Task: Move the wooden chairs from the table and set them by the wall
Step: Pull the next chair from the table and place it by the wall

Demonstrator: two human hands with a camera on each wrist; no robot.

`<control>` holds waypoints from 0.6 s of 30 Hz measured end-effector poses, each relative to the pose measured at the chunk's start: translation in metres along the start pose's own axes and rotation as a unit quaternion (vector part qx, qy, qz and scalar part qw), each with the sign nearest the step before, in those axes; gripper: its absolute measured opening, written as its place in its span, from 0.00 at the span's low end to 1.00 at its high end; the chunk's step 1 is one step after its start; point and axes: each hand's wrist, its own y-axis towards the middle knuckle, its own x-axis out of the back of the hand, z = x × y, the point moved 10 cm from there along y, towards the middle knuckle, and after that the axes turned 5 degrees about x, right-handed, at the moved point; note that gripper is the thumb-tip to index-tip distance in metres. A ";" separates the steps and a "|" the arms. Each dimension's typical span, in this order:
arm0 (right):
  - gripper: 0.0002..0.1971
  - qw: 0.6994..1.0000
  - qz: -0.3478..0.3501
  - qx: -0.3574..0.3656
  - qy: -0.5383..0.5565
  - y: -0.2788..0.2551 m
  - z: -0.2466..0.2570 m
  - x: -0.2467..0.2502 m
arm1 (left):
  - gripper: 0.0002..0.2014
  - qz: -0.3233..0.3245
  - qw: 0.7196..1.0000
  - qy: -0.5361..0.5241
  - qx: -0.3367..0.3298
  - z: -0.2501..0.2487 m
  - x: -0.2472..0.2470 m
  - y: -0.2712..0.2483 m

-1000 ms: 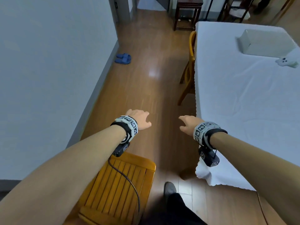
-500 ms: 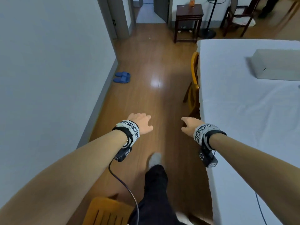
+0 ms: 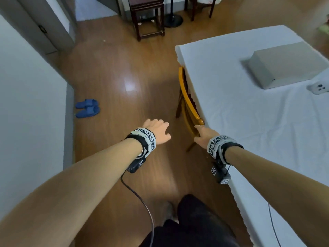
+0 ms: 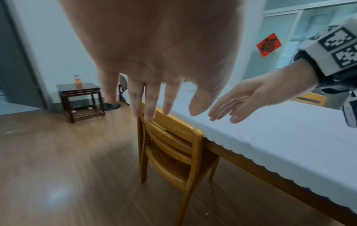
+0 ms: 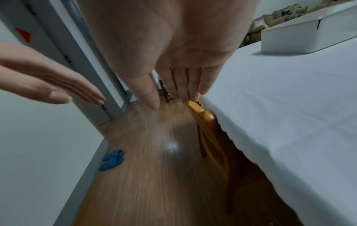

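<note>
A yellow wooden chair [image 3: 187,98] stands tucked under the table [image 3: 249,125], which has a white cloth over it; only the chair's curved back and rear legs show in the head view. My right hand [image 3: 203,134] is open, fingers straight, just short of the near corner of the chair back. My left hand [image 3: 156,129] hovers open over the floor to the left of the chair. The left wrist view shows the chair [image 4: 172,137] below both outstretched hands, with neither one holding it. In the right wrist view the chair back [image 5: 204,117] lies just past my fingertips [image 5: 185,97].
The white wall [image 3: 26,104] runs along the left, with blue slippers [image 3: 87,108] at its foot. A dark side table [image 3: 146,16] and a stand base [image 3: 173,20] are at the far end. A grey box [image 3: 284,65] and a white device [image 3: 318,88] lie on the table.
I have walked forward along the table. The chair by the wall behind me has dropped out of view. The tucked chair is now close, and my right hand has arrived beside its back.
</note>
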 end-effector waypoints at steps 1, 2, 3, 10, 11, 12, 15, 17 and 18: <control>0.25 1.000 -0.009 -0.006 0.009 0.016 -0.003 0.009 | 0.25 0.000 1.000 0.005 -0.014 0.001 0.007 0.023; 0.25 1.000 -0.014 -0.014 0.020 0.033 -0.009 0.016 | 0.25 -0.002 1.000 0.011 -0.028 0.000 0.014 0.046; 0.26 0.999 -0.020 -0.019 0.027 0.051 -0.014 0.023 | 0.25 -0.007 0.999 0.018 -0.041 0.000 0.022 0.070; 0.21 0.993 -0.053 -0.045 0.093 0.163 -0.028 0.046 | 0.28 -0.022 0.991 0.043 -0.124 -0.001 0.046 0.218; 0.21 0.992 -0.053 -0.052 0.102 0.172 -0.028 0.043 | 0.29 -0.020 0.989 0.049 -0.135 -0.001 0.045 0.232; 0.20 0.991 -0.051 -0.063 0.109 0.178 -0.028 0.040 | 0.31 -0.013 0.987 0.055 -0.147 -0.001 0.044 0.245; 0.23 0.985 -0.037 -0.109 0.129 0.195 -0.034 0.026 | 0.35 0.012 0.977 0.098 -0.191 -0.002 0.039 0.281; 0.24 0.978 -0.029 -0.149 0.144 0.207 -0.038 0.025 | 0.36 0.021 0.961 0.147 -0.232 -0.002 0.036 0.306; 0.22 0.973 -0.023 -0.170 0.153 0.214 -0.040 0.026 | 0.37 0.020 0.951 0.173 -0.254 -0.003 0.035 0.319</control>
